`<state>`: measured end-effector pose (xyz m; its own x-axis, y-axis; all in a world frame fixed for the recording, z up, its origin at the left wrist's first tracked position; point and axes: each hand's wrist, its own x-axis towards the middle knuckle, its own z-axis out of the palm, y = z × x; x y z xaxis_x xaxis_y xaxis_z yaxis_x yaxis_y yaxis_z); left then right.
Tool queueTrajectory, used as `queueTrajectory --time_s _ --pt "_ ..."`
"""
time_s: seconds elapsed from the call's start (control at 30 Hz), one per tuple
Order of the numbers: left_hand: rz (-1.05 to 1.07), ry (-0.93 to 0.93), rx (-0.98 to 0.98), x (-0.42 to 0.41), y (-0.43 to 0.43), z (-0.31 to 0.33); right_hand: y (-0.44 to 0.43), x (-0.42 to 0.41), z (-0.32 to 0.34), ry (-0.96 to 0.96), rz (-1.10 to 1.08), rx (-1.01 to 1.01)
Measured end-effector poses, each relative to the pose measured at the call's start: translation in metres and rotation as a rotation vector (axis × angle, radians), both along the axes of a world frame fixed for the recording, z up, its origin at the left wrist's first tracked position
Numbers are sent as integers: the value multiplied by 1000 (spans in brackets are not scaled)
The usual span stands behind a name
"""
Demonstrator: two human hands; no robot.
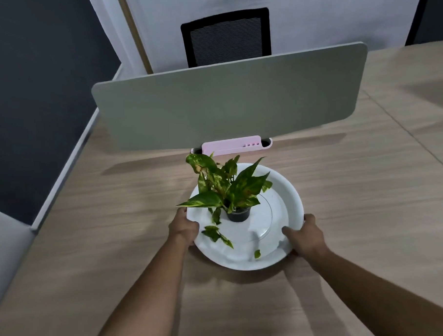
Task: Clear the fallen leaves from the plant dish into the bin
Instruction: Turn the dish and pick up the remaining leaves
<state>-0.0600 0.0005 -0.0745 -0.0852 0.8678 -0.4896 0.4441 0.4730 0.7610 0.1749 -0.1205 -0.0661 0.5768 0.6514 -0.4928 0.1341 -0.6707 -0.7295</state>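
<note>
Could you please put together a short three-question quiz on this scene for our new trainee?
1. True or false: both hands grip the rim of the round white plastic dish.
2. Where do the fallen green leaves lie? A) on the wooden desk B) in the dish, near side C) in a bin
3. What stands on the dish?

Key:
1. True: left hand and right hand hold opposite edges.
2. B.
3. A small black pot with a variegated green plant.
</note>
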Motion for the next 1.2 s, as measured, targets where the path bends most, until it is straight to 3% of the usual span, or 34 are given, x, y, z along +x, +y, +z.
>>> queueTrajectory --time_s 0.07,0.2,0.4,0.43,0.5,0.6,0.7,0.77,0.87,0.97,1.2 --pt "-5 -34 -41 -5 5 -19 0 -2 -2 8 -23 -18" --pt "-9 -141 -193 10 -24 16 14 10 0 -118 -32 13" --pt "10 -139 -184 11 -43 11 36 22 1 -208 34 24" --pt "1 -84 -168 10 -46 11 36 22 0 -260 62 30" --pt "-67 196 -30 8 -51 12 33 17 -1 -484 196 99" --pt "-311 676 340 9 -55 15 29 6 2 -668 566 141" --pt "-596 753 355 24 -59 19 27 -6 6 -732 855 -50" --pt "-727 770 240 38 -59 14 29 -12 4 -758 942 -141" --pt "-790 838 248 51 -59 12 31 -17 2 -749 962 -200" --pt "-749 836 262 51 -53 -1 36 -19 -6 -703 923 -195" --pt "-550 516 183 37 -41 -28 39 -18 -24 -528 815 -110"
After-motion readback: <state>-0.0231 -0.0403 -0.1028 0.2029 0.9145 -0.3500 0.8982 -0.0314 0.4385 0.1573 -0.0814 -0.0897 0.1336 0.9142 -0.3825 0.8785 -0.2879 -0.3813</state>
